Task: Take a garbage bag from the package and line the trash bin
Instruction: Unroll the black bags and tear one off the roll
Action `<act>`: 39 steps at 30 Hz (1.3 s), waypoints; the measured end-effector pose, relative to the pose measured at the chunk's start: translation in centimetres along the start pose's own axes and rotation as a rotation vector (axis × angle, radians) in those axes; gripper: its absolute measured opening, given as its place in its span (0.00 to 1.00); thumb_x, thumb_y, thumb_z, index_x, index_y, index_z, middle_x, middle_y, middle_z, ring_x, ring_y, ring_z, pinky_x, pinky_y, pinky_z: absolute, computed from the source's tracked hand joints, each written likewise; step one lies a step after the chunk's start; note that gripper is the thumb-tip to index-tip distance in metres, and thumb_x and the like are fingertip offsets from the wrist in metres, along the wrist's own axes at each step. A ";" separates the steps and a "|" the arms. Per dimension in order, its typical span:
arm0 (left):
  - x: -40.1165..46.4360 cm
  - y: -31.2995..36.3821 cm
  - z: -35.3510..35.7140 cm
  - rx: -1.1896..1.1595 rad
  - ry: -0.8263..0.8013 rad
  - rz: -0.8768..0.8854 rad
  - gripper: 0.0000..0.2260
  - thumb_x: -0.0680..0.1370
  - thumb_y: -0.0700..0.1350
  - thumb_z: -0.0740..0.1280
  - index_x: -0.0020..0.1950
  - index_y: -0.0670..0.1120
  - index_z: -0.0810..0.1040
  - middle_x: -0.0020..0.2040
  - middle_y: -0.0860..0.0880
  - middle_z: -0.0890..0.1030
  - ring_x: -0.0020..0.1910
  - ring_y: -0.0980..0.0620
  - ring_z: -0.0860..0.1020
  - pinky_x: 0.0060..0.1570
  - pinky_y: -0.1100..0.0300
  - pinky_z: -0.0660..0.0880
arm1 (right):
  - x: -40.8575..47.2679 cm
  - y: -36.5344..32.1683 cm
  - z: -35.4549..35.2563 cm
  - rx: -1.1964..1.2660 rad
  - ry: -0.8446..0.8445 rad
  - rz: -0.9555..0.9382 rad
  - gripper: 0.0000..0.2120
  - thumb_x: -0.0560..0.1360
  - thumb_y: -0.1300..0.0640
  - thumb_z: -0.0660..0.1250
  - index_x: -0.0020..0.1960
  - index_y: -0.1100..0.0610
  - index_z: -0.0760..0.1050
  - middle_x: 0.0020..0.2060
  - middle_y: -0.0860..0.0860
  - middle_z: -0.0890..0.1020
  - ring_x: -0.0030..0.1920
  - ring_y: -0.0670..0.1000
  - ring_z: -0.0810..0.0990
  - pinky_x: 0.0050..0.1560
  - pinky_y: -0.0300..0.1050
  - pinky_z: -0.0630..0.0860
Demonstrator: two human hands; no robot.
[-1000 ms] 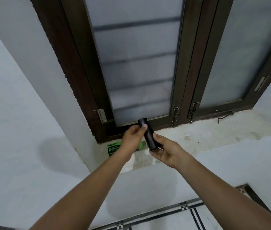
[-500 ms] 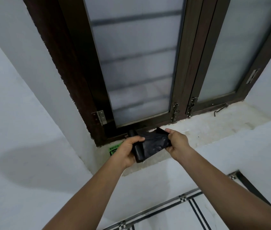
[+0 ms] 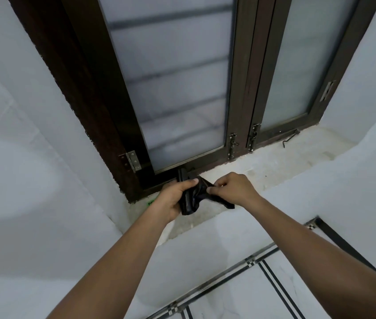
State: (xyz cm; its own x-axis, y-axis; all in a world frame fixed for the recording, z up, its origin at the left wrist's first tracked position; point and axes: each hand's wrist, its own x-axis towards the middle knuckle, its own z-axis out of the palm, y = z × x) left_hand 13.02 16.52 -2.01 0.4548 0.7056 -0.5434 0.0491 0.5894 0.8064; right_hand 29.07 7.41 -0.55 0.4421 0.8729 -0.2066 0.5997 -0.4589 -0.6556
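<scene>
From the head view I see my left hand [image 3: 175,198] gripping the black garbage bag roll [image 3: 188,199] above the window sill [image 3: 274,166], fingers wrapped round it. My right hand [image 3: 229,189] pinches the loose bag end just right of it. A sliver of the green package [image 3: 151,203] peeks out left of my left hand, on the sill by the dark window frame [image 3: 85,107]

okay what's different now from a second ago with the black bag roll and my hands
The roll of garbage bags, tight a second ago, has been partly unrolled. The right hand drew the loose end rightward and now pinches it close in, bunched. The left hand still grips the roll. The windowsill and window are unchanged.
</scene>
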 end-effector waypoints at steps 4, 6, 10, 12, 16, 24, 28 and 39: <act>-0.9 0.2 0.0 -0.008 -0.070 -0.091 0.09 0.78 0.43 0.70 0.56 0.42 0.83 0.44 0.43 0.88 0.40 0.46 0.85 0.40 0.55 0.82 | 0.0 1.3 -0.9 0.281 0.048 0.089 0.10 0.75 0.54 0.71 0.36 0.54 0.82 0.29 0.49 0.83 0.34 0.48 0.80 0.36 0.37 0.74; -1.1 0.0 -0.1 -0.016 -0.052 -0.108 0.11 0.77 0.44 0.72 0.57 0.42 0.83 0.47 0.43 0.88 0.43 0.45 0.86 0.42 0.55 0.82 | -0.1 1.7 -1.3 0.426 0.018 0.154 0.07 0.76 0.63 0.67 0.46 0.53 0.82 0.37 0.53 0.84 0.39 0.52 0.80 0.41 0.43 0.76; -1.1 -0.3 -0.2 -0.018 -0.052 -0.090 0.12 0.76 0.38 0.73 0.60 0.41 0.82 0.50 0.42 0.88 0.48 0.43 0.86 0.48 0.51 0.83 | 0.0 1.7 -1.6 0.467 -0.016 0.097 0.26 0.72 0.72 0.54 0.50 0.44 0.80 0.41 0.55 0.86 0.37 0.54 0.79 0.36 0.44 0.71; -1.2 -0.3 -0.1 -0.006 -0.049 -0.086 0.12 0.76 0.36 0.72 0.59 0.41 0.81 0.46 0.43 0.88 0.47 0.43 0.85 0.49 0.50 0.83 | 0.0 1.4 -1.9 0.491 0.022 0.108 0.26 0.69 0.71 0.52 0.42 0.49 0.84 0.39 0.55 0.85 0.34 0.55 0.77 0.32 0.42 0.70; -1.3 -0.3 0.3 0.001 0.032 -0.066 0.12 0.75 0.39 0.72 0.57 0.42 0.81 0.45 0.42 0.87 0.47 0.43 0.84 0.50 0.50 0.82 | 0.1 0.6 -2.6 0.501 0.086 0.213 0.08 0.69 0.52 0.66 0.43 0.55 0.80 0.41 0.55 0.81 0.35 0.56 0.77 0.30 0.44 0.70; -1.5 0.0 1.2 -0.041 0.073 -0.029 0.12 0.75 0.41 0.71 0.58 0.40 0.81 0.50 0.39 0.87 0.47 0.41 0.84 0.51 0.50 0.81 | 1.1 0.9 -2.8 0.241 0.063 0.055 0.20 0.61 0.42 0.83 0.39 0.57 0.84 0.32 0.46 0.82 0.34 0.46 0.79 0.33 0.38 0.72; -1.6 0.1 1.3 -0.015 0.101 -0.012 0.12 0.75 0.40 0.71 0.58 0.42 0.81 0.53 0.39 0.86 0.48 0.41 0.84 0.54 0.47 0.81 | 1.4 0.8 -2.8 0.447 0.059 0.057 0.09 0.68 0.62 0.75 0.34 0.54 0.77 0.29 0.49 0.78 0.30 0.50 0.75 0.28 0.37 0.70; -1.8 0.4 2.6 -0.093 0.098 -0.027 0.18 0.74 0.47 0.67 0.61 0.41 0.81 0.56 0.38 0.85 0.53 0.39 0.82 0.59 0.46 0.78 | 1.9 0.1 -3.1 0.485 -0.019 0.048 0.17 0.74 0.65 0.58 0.45 0.48 0.82 0.50 0.50 0.84 0.49 0.53 0.82 0.44 0.48 0.81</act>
State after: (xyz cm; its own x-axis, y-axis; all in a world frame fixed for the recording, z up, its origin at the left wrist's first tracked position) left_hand 14.53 14.49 -0.17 0.3656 0.7210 -0.5886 -0.0242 0.6396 0.7684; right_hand 32.01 8.54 1.27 0.4466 0.8576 -0.2551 0.1966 -0.3723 -0.9071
